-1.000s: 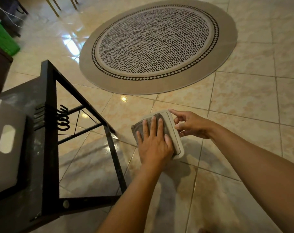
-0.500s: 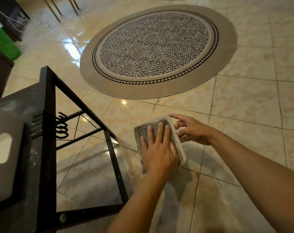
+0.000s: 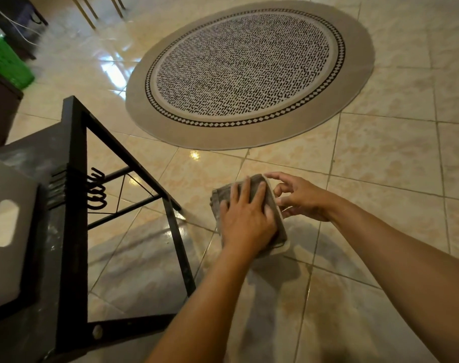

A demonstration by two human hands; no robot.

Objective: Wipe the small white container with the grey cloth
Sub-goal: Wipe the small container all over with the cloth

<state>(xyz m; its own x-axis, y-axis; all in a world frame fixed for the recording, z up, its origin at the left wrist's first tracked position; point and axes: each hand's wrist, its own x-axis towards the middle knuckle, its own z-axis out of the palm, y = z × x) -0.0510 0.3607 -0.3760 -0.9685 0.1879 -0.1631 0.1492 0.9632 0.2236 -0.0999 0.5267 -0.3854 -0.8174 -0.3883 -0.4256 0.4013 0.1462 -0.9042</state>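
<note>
The small white container [image 3: 282, 247] is held in the air above the tiled floor; only its right edge and lower corner show. The grey cloth [image 3: 252, 185] lies over its top face and covers most of it. My left hand [image 3: 245, 220] presses flat on the cloth, fingers spread and pointing away from me. My right hand [image 3: 300, 197] grips the container's right edge with thumb and fingers.
A black metal table frame [image 3: 73, 205] with coiled hooks stands at the left, close to my left arm. A grey bin with a handle slot [image 3: 5, 226] sits on it. A round patterned rug [image 3: 249, 72] lies ahead. A green basket [image 3: 5, 61] is at far left.
My left hand has slid the cloth down along the container toward me, and the container has tipped a little more upright. My head has shifted slightly.
</note>
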